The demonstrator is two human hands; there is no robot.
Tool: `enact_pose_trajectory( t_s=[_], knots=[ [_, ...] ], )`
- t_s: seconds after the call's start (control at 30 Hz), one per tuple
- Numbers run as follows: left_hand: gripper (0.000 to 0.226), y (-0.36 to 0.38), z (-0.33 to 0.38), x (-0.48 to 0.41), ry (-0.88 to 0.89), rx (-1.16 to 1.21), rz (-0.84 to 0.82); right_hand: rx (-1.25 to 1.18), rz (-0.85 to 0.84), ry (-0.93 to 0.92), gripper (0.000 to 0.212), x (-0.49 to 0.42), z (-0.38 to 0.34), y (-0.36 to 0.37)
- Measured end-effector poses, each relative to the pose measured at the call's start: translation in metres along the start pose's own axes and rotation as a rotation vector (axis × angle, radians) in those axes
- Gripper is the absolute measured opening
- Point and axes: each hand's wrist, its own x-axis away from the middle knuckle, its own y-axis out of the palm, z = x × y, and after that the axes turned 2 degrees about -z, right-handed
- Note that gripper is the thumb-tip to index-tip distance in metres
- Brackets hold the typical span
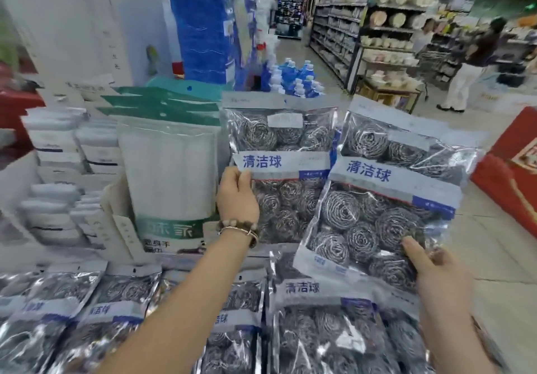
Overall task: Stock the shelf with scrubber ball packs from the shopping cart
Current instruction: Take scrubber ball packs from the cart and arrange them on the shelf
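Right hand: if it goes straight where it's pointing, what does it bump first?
Probably the upright scrubber pack that the left hand holds: the right hand points up-left, and its own tilted pack would touch first. Depth is unclear.

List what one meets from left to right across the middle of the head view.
Stacks of white packs → tall white pack with green top → left hand → upright scrubber ball pack it holds → tilted scrubber ball pack in the right hand → red display.
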Motion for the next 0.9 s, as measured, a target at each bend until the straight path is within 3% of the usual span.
enact_pose_trajectory(
  t_s=[0.07,0.3,0.43,0.57,0.9],
  knots=[
    [0.022,0.015,-0.003,-0.002,-0.038,-0.066,0.053,-0.009,-0.030,-0.014,0.031,-0.015,0.006,-0.002],
    [0.015,0.050,-0.021,-0.019,-0.033,-0.072,0.181,-0.037,-0.128,0.012,0.026,-0.043,0.033,0.008],
    [0.017,0.061,-0.037,-0.019,-0.046,-0.149,0.194,-0.057,-0.147,0.015,0.027,-0.046,0.043,0.013],
    [0.020,0.073,-0.058,-0.020,-0.055,-0.155,0.208,-0.046,-0.175,0.059,0.009,-0.050,0.058,0.017],
    [0.014,0.070,-0.079,-0.025,-0.074,-0.184,0.129,-0.068,-0.170,0.021,0.015,-0.047,0.067,0.023]
  ],
)
